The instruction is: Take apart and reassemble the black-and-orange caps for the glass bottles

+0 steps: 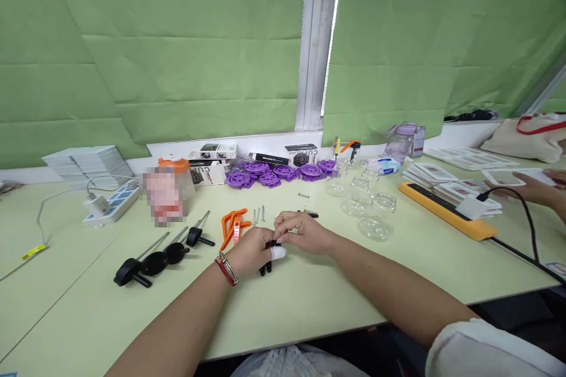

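Observation:
My left hand (253,252), with a white wrap on its thumb, is closed around a small black part (265,269) whose two prongs stick out below. Fingers of my right hand (305,232) pinch together at the top of that part; whatever is between them is too small to make out. Just left of my hands lie orange plastic pieces (230,227) and several metal pins (259,214). A loose spring (303,195) and a black piece with a spring (311,213) rest beyond my right hand.
Black round parts with metal rods (129,271) lie at left. Purple wheel-shaped pieces (269,178) and boxes (207,174) line the back. Clear jars (375,227) and an orange power strip (446,212) stand at right, near another person's hand (528,187). A white power strip (112,203) sits left.

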`<state>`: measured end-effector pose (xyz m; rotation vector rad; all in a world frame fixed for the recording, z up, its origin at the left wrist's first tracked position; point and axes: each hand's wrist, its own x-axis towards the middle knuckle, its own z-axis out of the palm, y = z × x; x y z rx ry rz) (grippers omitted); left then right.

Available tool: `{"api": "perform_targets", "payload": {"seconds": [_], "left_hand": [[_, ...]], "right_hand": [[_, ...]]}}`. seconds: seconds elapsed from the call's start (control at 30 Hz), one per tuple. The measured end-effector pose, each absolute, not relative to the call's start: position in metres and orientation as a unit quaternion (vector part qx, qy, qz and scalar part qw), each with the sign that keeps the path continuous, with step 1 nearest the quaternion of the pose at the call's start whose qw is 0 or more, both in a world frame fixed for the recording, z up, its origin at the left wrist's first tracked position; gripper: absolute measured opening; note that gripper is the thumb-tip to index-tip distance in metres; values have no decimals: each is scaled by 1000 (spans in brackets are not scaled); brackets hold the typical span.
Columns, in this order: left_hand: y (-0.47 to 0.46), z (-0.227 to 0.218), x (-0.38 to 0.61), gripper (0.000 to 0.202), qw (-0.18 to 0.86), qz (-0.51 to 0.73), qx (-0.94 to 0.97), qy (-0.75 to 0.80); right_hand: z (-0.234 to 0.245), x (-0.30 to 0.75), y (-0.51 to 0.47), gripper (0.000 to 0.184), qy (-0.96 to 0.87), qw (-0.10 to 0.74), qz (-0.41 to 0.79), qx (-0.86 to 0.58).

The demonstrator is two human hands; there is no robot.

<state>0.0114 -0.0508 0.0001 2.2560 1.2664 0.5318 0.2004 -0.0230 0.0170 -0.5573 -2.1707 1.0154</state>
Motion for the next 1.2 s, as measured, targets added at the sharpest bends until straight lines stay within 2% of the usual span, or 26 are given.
{"api": "perform_targets", "payload": {"seconds": [0.63,0.73,0.83,0.87,0.93,1.03,1.2], "left_hand": [[-52,3,13,30,255,188,819,478],[-54,7,14,32,253,185,827,466],[-55,11,15,34,245,180,836,457],[-56,12,15,35,244,176,837,457],[-56,14,15,34,244,169,838,457],[-55,14,14,33,247,157,836,464],[-54,14,13,34,242,155,836,467]], "right_hand": [[7,203,-14,17,-792,333,462,-222],[11,217,3,20,-800,347,432,-231],[8,241,30,19,-765,427,332,-349],[6,250,38,18,-754,428,292,-403],[-1,265,52,16,-751,373,236,-492],[-11,275,61,15,-761,278,230,-540],[-16,271,64,16,-774,256,212,-539]]}}
